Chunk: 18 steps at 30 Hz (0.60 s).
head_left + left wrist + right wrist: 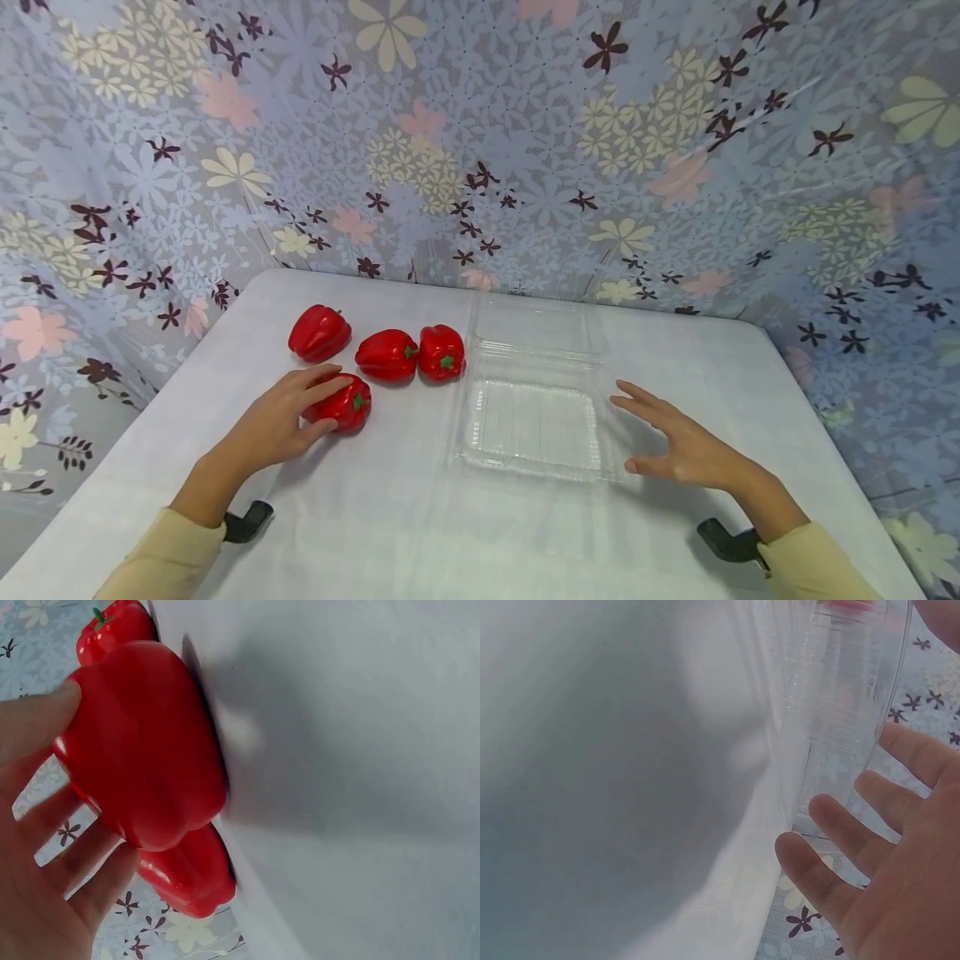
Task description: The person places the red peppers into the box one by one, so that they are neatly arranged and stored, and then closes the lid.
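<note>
My left hand [279,418] holds a glossy red bell pepper [349,403] with a green stem. Its thumb lies on the near side and its fingers reach over the far side. In the left wrist view this bell pepper [142,742] sits at the tabletop, between thumb and fingers. My right hand [686,446] hovers beside the right edge of a clear plastic clamshell container [536,425], fingers spread and holding nothing. The container lies with its lid [532,325] folded back, away from me. Whether a right fingertip touches its rim, I cannot tell.
Three more red bell peppers stand behind the left hand: one at the far left [319,333], one in the middle [387,356], and one [442,353] close to the container's left side. A white cloth covers the table [420,525]. A flowered curtain [480,150] hangs behind.
</note>
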Motion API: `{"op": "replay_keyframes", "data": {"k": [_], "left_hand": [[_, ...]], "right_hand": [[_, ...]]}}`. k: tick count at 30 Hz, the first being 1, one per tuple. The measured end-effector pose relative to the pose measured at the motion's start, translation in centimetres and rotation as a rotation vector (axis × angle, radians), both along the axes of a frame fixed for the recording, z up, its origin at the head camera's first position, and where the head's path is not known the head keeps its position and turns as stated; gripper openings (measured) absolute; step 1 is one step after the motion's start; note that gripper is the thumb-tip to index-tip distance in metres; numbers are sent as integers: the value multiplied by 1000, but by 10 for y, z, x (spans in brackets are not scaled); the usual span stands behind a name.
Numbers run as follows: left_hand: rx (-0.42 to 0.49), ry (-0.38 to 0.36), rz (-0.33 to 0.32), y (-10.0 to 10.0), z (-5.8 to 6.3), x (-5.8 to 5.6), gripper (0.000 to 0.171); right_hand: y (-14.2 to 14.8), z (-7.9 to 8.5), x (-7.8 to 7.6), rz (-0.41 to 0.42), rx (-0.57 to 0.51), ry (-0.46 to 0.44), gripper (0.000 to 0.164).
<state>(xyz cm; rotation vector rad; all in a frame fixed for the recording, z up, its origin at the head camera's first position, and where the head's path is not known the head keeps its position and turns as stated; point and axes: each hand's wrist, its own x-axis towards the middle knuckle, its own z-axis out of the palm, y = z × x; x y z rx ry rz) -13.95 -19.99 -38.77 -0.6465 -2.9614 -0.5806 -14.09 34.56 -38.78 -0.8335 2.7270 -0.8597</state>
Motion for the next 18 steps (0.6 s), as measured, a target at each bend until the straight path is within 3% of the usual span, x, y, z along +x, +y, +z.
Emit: {"op": "replay_keyframes", "data": {"k": [7,13,18], "left_hand": [[5,-30,18,0,0,-1,75],[87,-74,-14,3,-3,0,75],[74,-14,-50,3,-5,2,71]], "right_hand": [[0,0,-1,4,-7,-7,77],[1,0,-1,1,-15,-18,77],[0,1,0,-2,-12,-28,77]]}}
